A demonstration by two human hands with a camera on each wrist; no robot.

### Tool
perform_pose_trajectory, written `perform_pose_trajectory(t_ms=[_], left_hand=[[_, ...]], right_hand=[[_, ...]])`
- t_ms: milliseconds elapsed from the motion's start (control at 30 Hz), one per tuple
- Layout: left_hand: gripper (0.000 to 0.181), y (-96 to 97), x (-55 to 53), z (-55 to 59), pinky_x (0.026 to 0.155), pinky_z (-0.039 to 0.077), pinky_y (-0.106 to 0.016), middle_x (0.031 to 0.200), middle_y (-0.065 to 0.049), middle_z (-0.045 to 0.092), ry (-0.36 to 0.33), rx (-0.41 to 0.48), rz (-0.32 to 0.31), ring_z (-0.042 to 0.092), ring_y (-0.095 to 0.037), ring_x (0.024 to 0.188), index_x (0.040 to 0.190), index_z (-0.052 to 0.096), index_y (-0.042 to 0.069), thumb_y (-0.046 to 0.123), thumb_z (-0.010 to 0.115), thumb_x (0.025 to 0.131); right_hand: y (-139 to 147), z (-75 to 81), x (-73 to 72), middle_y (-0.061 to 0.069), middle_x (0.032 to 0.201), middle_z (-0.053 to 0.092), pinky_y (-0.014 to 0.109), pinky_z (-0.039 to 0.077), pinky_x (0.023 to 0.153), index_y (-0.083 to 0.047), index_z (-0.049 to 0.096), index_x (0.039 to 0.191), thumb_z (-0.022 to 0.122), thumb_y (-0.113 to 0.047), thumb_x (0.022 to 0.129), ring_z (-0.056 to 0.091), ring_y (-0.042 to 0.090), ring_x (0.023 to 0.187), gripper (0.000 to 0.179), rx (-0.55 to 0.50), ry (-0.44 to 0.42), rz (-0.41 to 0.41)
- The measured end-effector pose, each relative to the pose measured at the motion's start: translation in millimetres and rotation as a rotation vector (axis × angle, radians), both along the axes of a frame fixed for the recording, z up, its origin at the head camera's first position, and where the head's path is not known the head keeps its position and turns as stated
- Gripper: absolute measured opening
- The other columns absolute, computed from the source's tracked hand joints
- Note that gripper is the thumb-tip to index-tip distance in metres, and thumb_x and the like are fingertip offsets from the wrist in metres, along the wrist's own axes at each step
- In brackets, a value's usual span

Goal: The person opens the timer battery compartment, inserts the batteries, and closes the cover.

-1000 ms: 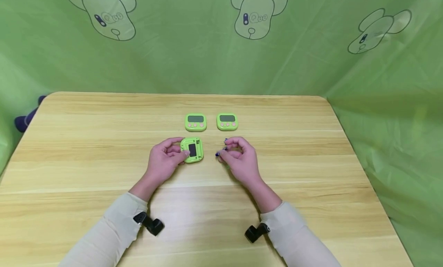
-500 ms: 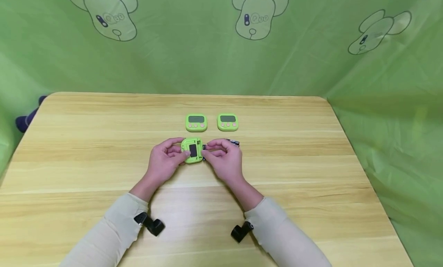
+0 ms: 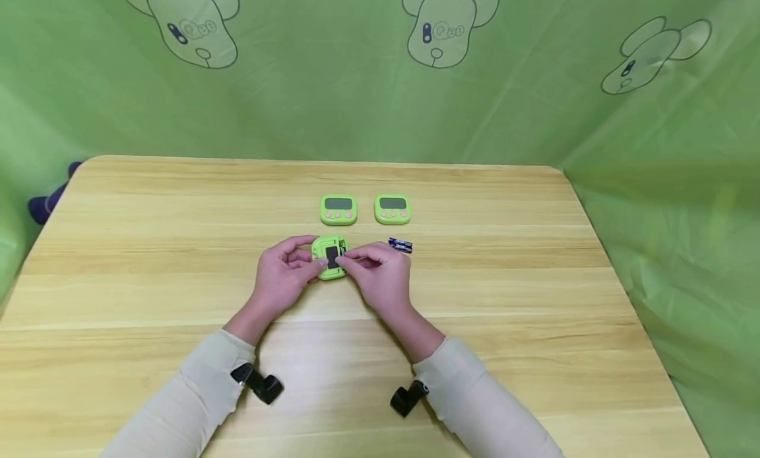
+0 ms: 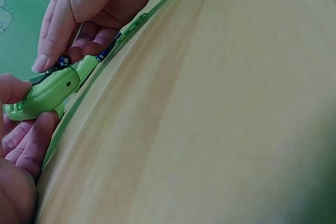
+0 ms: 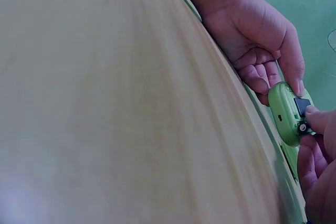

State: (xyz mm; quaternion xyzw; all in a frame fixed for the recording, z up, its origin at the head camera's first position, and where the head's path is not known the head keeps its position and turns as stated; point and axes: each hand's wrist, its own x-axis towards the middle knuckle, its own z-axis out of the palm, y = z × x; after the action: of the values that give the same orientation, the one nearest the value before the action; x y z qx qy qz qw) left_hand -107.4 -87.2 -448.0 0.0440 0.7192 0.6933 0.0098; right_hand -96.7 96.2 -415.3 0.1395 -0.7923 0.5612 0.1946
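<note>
My left hand (image 3: pixel 282 276) grips a green digital timer (image 3: pixel 320 248), back side up, with its battery slot uncovered along the right edge. The thumb lies across its back, near a black rectangle. My right hand (image 3: pixel 386 276) pinches a small dark battery (image 4: pixel 64 61) between thumb and fingers, right at that slot. From the right wrist view, the round end of the battery (image 5: pixel 303 127) shows at the timer's edge. Fingers hide most of the battery, so how far it sits in the slot cannot be told. A pair of dark blue batteries (image 3: pixel 400 245) lies just beyond my right hand.
Farther back on the wooden table (image 3: pixel 505 260), two more green timers, a left one (image 3: pixel 338 210) and a right one (image 3: pixel 392 210), lie side by side, screens up. A green curtain (image 3: pixel 332 108) hangs behind the table and along its sides.
My right hand has moved left to the timer, bringing a battery to its slot. The pair of batteries now lies uncovered on the table. My left hand and the timer have barely moved.
</note>
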Motion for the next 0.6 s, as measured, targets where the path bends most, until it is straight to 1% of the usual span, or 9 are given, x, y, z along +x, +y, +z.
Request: perform_pose_trajectory(t_ms=[67, 167, 267, 367, 467, 600], left_hand=[[0.041, 0.1, -0.4, -0.6, 0.056, 0.060, -0.027, 0.082, -0.018, 0.069, -0.004, 0.006, 0.001, 0.068, -0.020, 0.065, 0.123, 0.065, -0.003, 0.000, 0.078, 0.084], [0.041, 0.3, -0.6, -0.5, 0.058, 0.062, -0.030, 0.082, -0.018, 0.069, -0.017, 0.024, 0.001, 0.068, -0.019, 0.064, 0.124, 0.065, -0.004, -0.001, 0.078, 0.085], [0.042, 0.0, -0.2, 0.6, 0.058, 0.062, -0.033, 0.083, -0.019, 0.068, -0.026, 0.038, 0.007, 0.067, -0.019, 0.062, 0.124, 0.064, -0.004, -0.002, 0.077, 0.085], [0.042, -0.7, -0.3, 0.6, 0.058, 0.062, -0.034, 0.083, -0.019, 0.068, -0.026, 0.043, 0.016, 0.066, -0.019, 0.061, 0.125, 0.064, -0.005, -0.003, 0.077, 0.084], [0.042, -0.8, -0.7, 0.3, 0.057, 0.062, -0.034, 0.083, -0.020, 0.068, -0.026, 0.057, 0.018, 0.066, -0.018, 0.060, 0.124, 0.064, -0.006, -0.004, 0.077, 0.084], [0.042, -0.4, -0.8, 0.0, 0.056, 0.062, -0.034, 0.083, -0.021, 0.068, -0.027, 0.071, 0.009, 0.066, -0.017, 0.060, 0.124, 0.064, -0.007, -0.006, 0.076, 0.084]], right_hand=[[1, 8.8, 4.0, 0.019, 0.078, 0.069, 0.030, 0.060, 0.059, 0.009, 0.074, 0.080, 0.083, 0.008, 0.076, 0.066, 0.030, 0.066, 0.009, 0.028, -0.006, 0.017], [5, 15.4, 9.0, 0.021, 0.088, 0.069, 0.029, 0.061, 0.063, 0.010, 0.074, 0.089, 0.079, 0.009, 0.081, 0.066, 0.029, 0.072, 0.010, 0.055, -0.072, 0.075], [10, 16.2, 12.2, 0.023, 0.101, 0.068, 0.035, 0.062, 0.065, 0.011, 0.073, 0.101, 0.077, 0.010, 0.081, 0.067, 0.030, 0.077, 0.020, 0.064, -0.158, 0.153], [13, 14.2, 13.0, 0.024, 0.110, 0.066, 0.039, 0.063, 0.067, 0.011, 0.072, 0.107, 0.077, 0.010, 0.082, 0.068, 0.032, 0.080, 0.026, 0.065, -0.207, 0.197], [17, -1.9, 6.9, 0.020, 0.112, 0.068, 0.036, 0.063, 0.069, 0.004, 0.072, 0.113, 0.077, 0.006, 0.084, 0.070, 0.028, 0.080, 0.030, 0.047, -0.237, 0.208], [21, -23.5, -3.2, 0.014, 0.114, 0.070, 0.027, 0.062, 0.071, -0.004, 0.064, 0.130, 0.077, -0.002, 0.087, 0.071, 0.017, 0.080, 0.045, 0.059, -0.295, 0.234]])
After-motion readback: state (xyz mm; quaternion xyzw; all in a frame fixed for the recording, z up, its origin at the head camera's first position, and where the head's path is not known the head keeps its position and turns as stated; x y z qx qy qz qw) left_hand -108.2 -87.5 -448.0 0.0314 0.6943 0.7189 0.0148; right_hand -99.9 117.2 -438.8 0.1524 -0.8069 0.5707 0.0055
